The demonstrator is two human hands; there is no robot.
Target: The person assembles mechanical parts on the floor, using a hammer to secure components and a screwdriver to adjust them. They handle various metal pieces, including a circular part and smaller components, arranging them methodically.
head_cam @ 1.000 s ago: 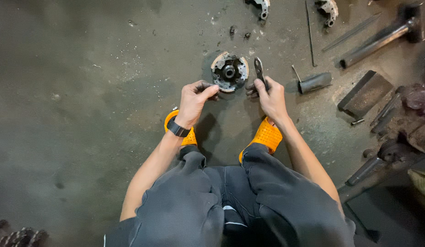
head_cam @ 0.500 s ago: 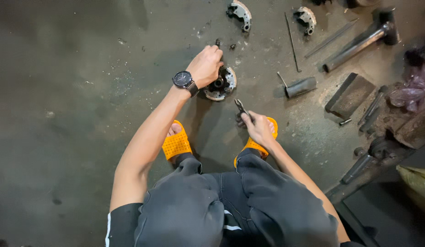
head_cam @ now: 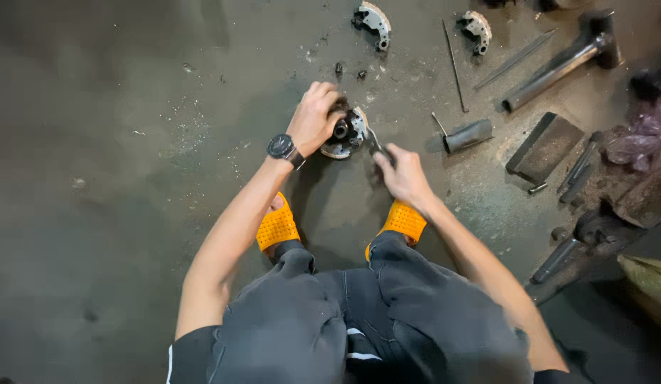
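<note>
Two hands work at one round metal part, a hub, which lies on the grey concrete floor just ahead of the person's orange slippers. The left hand, with a black watch on its wrist, rests over the left side of the hub, and its fingers are curled closed around the rim. The right hand is just to the right and below the hub; its fingers are closed around a thin dark tool, and the tip of the tool touches the hub's right edge. The picture is blurred here, so I cannot tell what kind of tool it is.

Many other pieces lie around. Beyond the hub are two curved brake shoes, well apart from it, and some small dark bits near it. To the right of the hub lies a short metal cylinder, and beyond that a thin rod. Farther right are a flat dark block and a heavy hammer. Nothing lies between the hands and the hub.
</note>
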